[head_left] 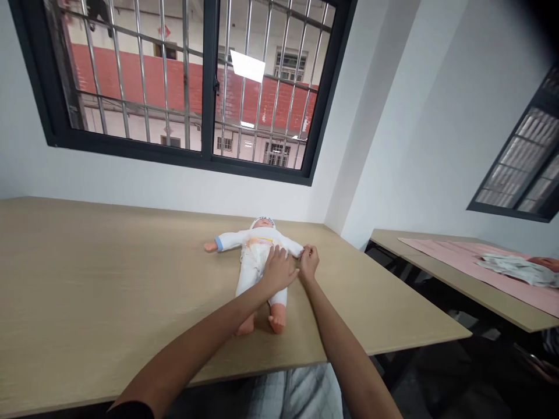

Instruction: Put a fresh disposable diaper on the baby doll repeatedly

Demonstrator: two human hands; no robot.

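Note:
A baby doll in white clothes and a white cap with dark markings lies on its back on the wooden table, bare feet toward me. Its arms stretch out to both sides, and a blue cuff shows on the sleeve at the left. My left hand rests on the doll's lower body and hip, fingers extended. At the end of the sleeve on the right, my right hand is closed with bent fingers on the cuff. The doll's hand on that side is hidden by my fingers.
The light wooden table reaches back to a white wall below a barred window. To the right, past a gap, another table carries a pink cloth and a crumpled pale garment.

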